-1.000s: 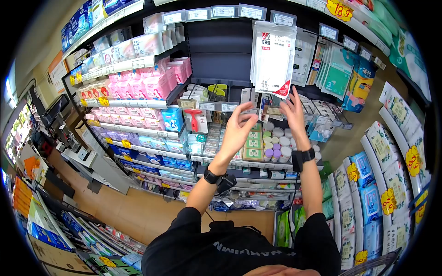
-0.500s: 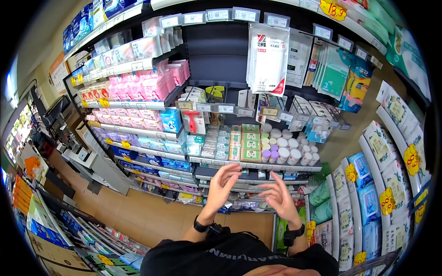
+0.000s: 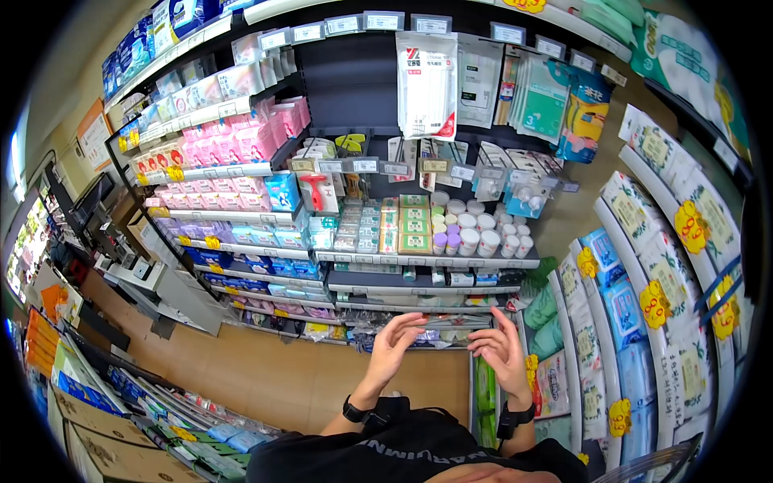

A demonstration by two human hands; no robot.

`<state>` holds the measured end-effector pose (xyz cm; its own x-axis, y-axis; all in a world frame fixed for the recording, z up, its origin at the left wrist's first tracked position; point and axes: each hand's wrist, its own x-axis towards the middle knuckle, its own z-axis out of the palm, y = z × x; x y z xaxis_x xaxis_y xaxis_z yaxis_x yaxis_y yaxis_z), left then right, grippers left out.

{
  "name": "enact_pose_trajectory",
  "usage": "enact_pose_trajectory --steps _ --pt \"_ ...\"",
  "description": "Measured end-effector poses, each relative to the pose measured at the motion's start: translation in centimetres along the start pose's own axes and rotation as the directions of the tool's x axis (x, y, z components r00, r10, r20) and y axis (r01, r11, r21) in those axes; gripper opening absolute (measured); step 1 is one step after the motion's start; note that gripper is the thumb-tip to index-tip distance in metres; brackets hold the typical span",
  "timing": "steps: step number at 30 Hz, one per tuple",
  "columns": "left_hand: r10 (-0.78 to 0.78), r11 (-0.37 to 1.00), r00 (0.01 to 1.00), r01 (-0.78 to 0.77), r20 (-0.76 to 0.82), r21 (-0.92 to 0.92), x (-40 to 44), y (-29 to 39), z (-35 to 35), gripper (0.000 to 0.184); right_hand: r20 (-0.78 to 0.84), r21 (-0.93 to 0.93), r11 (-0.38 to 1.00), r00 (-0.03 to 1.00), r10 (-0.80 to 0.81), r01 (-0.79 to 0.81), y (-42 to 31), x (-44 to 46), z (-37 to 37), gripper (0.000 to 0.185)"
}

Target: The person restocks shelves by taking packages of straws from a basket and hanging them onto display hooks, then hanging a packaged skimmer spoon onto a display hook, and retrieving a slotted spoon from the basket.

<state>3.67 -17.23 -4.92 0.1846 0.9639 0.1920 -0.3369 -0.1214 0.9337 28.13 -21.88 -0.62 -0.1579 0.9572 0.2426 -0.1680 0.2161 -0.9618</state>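
White packet point(image 3: 428, 84): hangs on the dark rack point(image 3: 350, 80) under a price tag point(image 3: 431, 24), well above the left grip point(image 3: 391, 348) and right grip point(image 3: 506, 354), touching neither.
Packet's length: runs up and down, close to upright; logo at the top, red corner at the lower right, printed front facing outward.
Left hand: half open, fingers loosely bent, thumb apart; holds nothing.
Right hand: half open too, forefinger straighter and pointing up, the others curled; holds nothing.
Low shelf point(image 3: 378, 306): lies behind the fingertips in view; the gap cannot be judged.
Between packet and hands: tags point(image 3: 436, 165) jut out just below the packet; jars point(image 3: 487, 241) and green boxes point(image 3: 415, 225) fill a shelf lower down.
Right of packet: grey packs point(image 3: 481, 84) just beside, then green packs point(image 3: 545, 105).
Lower left: red tool point(image 3: 316, 193), then pink packs point(image 3: 250, 145) on shelves.
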Motion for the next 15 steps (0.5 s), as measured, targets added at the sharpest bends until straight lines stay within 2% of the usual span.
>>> enact_pose_trajectory --steps 9,12,15 --pt "-0.058 0.998 0.997 0.058 0.048 0.008 -10.8 -1.3 6.3 0.035 -0.039 -0.017 1.0 0.999 0.023 -0.024 -2.6 -14.0 -1.4 0.071" --pt "-0.058 0.998 0.998 0.057 0.026 0.021 -15.1 -1.9 7.7 0.035 -0.073 0.003 1.0 0.997 -0.001 0.001 -3.3 -18.1 -1.9 0.068" --pt "-0.088 0.996 0.996 0.088 -0.022 0.021 -19.7 -2.3 8.8 0.035 -0.023 0.055 0.998 0.999 0.034 -0.033 -3.1 -22.1 -1.7 0.067"
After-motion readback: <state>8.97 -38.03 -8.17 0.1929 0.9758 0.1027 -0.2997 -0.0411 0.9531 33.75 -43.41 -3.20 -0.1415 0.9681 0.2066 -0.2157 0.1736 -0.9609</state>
